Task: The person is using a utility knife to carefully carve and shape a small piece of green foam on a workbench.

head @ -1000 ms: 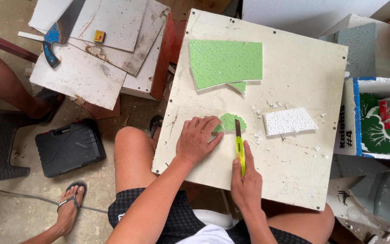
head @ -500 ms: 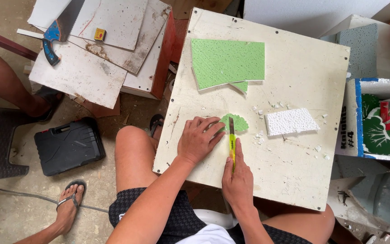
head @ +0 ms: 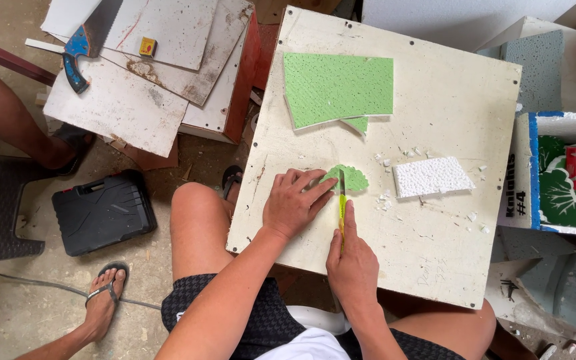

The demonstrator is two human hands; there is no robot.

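A small green foam piece (head: 353, 179) with a scalloped edge lies on a white board (head: 435, 233) that rests across my knees. My left hand (head: 293, 202) presses flat on the foam piece's left side, fingers spread. My right hand (head: 351, 263) grips a yellow-green utility knife (head: 342, 207), whose blade meets the foam piece between my two hands. A larger green foam sheet (head: 335, 87) with a cut-out lower edge lies farther up the board. A white foam block (head: 431, 177) sits to the right of the small piece, with white crumbs scattered around.
Left of the board lie stacked white panels (head: 121, 100), a blue-handled saw (head: 78, 57), a small yellow tape measure (head: 147, 47) and a black tool case (head: 101, 210) on the floor. Another person's leg (head: 15, 113) and foot (head: 101, 303) show at left. Foam boxes (head: 561, 180) stand at right.
My right hand and the knife have shifted left and forward along the small green piece. My left hand stays pressed on the foam.
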